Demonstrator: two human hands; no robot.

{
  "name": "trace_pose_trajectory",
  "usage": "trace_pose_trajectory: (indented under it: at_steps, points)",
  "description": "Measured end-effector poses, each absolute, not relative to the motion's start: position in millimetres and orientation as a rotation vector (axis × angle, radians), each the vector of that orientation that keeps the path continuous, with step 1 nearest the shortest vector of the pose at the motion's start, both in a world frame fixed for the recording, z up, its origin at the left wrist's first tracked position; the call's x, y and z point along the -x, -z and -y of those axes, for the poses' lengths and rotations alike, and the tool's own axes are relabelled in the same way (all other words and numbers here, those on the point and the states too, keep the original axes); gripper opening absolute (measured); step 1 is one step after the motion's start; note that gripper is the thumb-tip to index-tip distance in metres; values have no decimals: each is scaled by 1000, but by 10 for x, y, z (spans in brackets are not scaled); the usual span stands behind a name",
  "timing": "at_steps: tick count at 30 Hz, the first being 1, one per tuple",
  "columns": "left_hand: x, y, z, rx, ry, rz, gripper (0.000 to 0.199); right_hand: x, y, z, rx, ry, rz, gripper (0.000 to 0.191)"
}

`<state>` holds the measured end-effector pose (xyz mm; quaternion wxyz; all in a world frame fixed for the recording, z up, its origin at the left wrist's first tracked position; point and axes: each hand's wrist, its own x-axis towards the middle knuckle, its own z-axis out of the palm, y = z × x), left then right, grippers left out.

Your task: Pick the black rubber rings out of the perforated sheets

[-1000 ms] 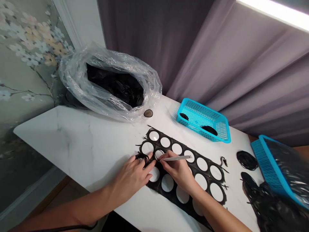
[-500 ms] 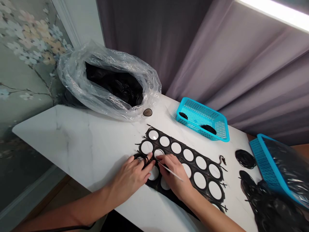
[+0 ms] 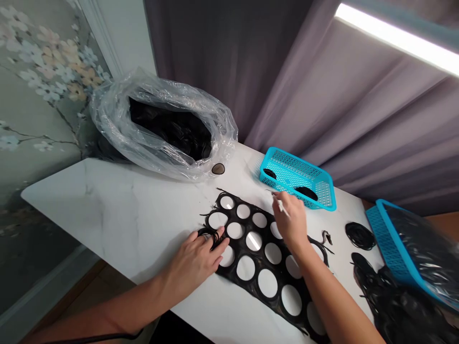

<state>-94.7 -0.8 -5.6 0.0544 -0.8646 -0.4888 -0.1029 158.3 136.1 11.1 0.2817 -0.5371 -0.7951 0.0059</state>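
Observation:
A black rubbery sheet with rows of round openings lies on the white table, the tabletop showing white through the openings. My left hand rests on the sheet's left edge, fingertips on it. Several thin black rings are looped between its fingers; their exact grip is partly hidden. Raised over the sheet's far side, close to the front of a blue basket, my right hand is closed on a thin pale stick-like tool. The tool's far end is too small to make out.
Behind the sheet stands an open clear plastic bag of black material. A small dark oval piece lies beside it. Right are a coil of black rings, a black heap and another blue basket with a plastic-wrapped load.
My right hand has lifted off the sheet's middle row and moved away, up and right toward the blue basket, carrying the tool. My left hand has stayed in place. The view has shifted slightly.

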Motion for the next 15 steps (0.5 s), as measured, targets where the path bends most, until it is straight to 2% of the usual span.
trace_pose_trajectory:
  at_steps: [2,6,9,12,15]
  points:
    - [961,42,14,2641,362,1509,39,-1650,-142,-1449,1513,-150,1991,14]
    - [1037,-2,58,2612,479,1520,33,-1517,-180,-1280,1408,-897,1839,21]
    - [1108,-53,134,2539,550,1537,29,-1326,-203,-1079,1283,-1312,1645,26]
    - [1136,-84,260,2566,578,1517,28,-1191,-228,-877,1195,-1524,1558,25]
    - [1100,-67,420,2666,554,1485,30,-1130,-232,-627,1167,-1574,1673,21]
